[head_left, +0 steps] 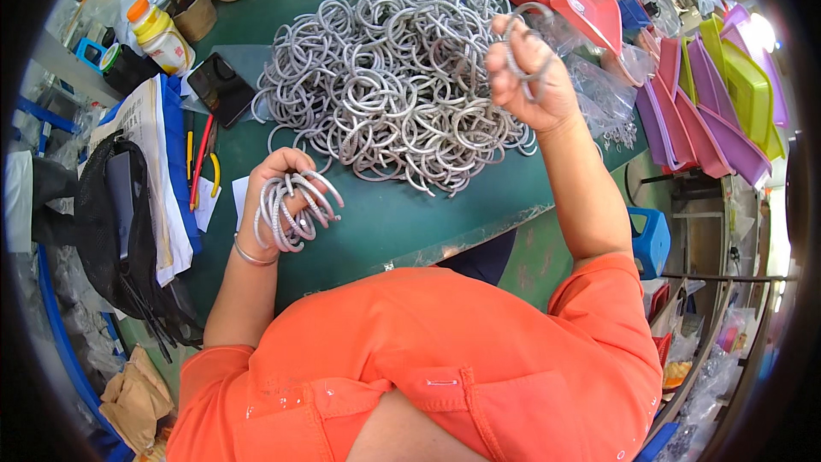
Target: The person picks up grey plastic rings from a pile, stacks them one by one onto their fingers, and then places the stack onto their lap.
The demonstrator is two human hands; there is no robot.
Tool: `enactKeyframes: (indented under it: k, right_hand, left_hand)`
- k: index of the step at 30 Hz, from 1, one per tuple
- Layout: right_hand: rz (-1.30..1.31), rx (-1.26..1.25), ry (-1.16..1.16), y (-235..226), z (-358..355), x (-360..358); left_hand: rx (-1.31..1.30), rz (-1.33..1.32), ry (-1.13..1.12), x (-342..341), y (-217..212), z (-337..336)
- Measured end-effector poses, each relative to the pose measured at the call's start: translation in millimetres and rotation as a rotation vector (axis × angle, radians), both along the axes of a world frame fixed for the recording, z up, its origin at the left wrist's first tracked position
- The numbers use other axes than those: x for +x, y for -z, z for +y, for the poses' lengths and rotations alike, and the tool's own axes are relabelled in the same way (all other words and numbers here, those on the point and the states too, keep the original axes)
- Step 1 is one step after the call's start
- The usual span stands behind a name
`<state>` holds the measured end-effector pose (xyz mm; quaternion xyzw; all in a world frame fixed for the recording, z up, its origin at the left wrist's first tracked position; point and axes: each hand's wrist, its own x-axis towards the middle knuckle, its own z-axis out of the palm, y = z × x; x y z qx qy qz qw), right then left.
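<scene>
Bunched rings (pixel 295 227) hooked over curled left hand (pixel 275 192) near front edge of worktop (pixel 410 218); single ring (pixel 511 50) gripped by half-curled right hand (pixel 543 81); looseness best avoided.

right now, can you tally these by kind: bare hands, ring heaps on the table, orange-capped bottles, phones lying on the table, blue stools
Bare hands: 2 (left hand, right hand)
Ring heap: 1
Orange-capped bottle: 1
Phone on the table: 1
Blue stool: 1
Total: 6
</scene>
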<state>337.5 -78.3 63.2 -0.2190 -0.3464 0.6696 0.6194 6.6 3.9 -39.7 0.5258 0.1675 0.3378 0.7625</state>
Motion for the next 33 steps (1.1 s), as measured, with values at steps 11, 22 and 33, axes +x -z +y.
enactKeyframes:
  k: [11, 22, 33]
  right_hand:
    - [-1.472, -0.103, 0.761, -16.8, 61.5, 11.8]
    - [-1.571, 0.132, 1.042, 4.0, 56.2, 16.1]
    - [-1.737, -0.081, 1.021, 5.5, 55.8, 30.2]
  left_hand:
    - [-0.091, -0.053, 0.053, 2.7, -7.2, -7.8]
    - [-0.096, -0.045, 0.061, -0.6, 1.6, -3.0]
    - [-0.137, 0.011, 0.05, 3.2, -2.8, -2.0]
